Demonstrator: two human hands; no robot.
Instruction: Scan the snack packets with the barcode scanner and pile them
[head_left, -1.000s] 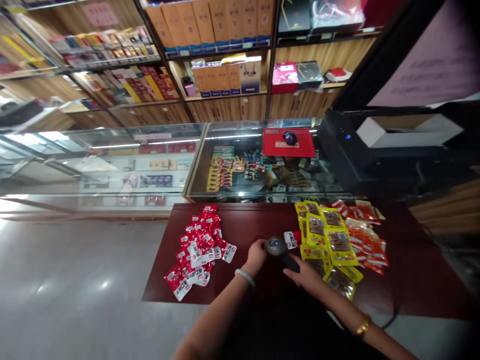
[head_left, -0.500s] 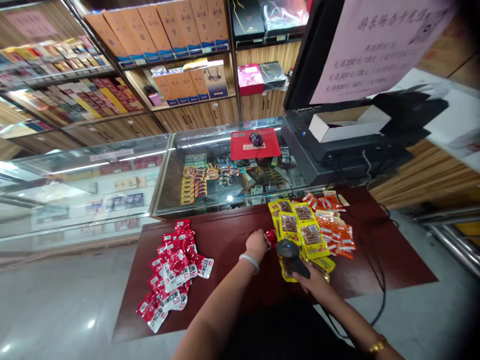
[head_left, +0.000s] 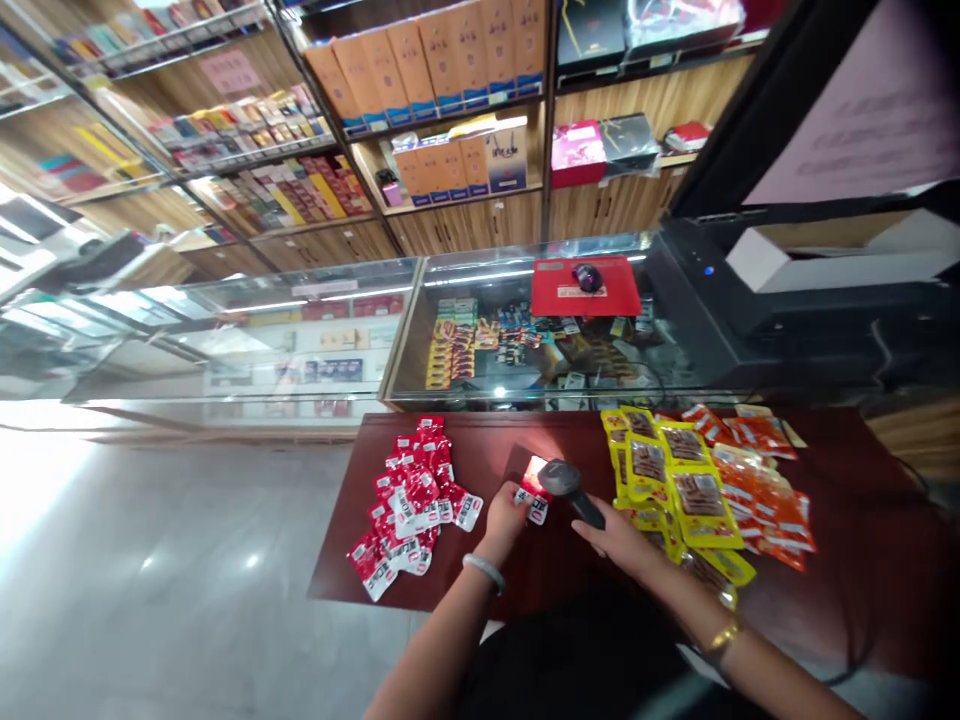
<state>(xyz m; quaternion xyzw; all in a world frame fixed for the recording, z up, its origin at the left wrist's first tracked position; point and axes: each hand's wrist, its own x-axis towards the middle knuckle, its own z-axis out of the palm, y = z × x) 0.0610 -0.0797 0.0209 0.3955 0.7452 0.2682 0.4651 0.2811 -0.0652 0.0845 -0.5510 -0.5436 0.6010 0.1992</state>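
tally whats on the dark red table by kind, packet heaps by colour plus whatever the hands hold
red packet heap: 1
yellow packet heap: 1
orange packet heap: 1
single red packet, in the left hand: 1
barcode scanner, in the right hand: 1
total: 5

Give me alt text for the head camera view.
A left hand holds a small red packet before a handheld scanner in the right hand, above a dark red table. A pile of red packets lies left, yellow packets right.
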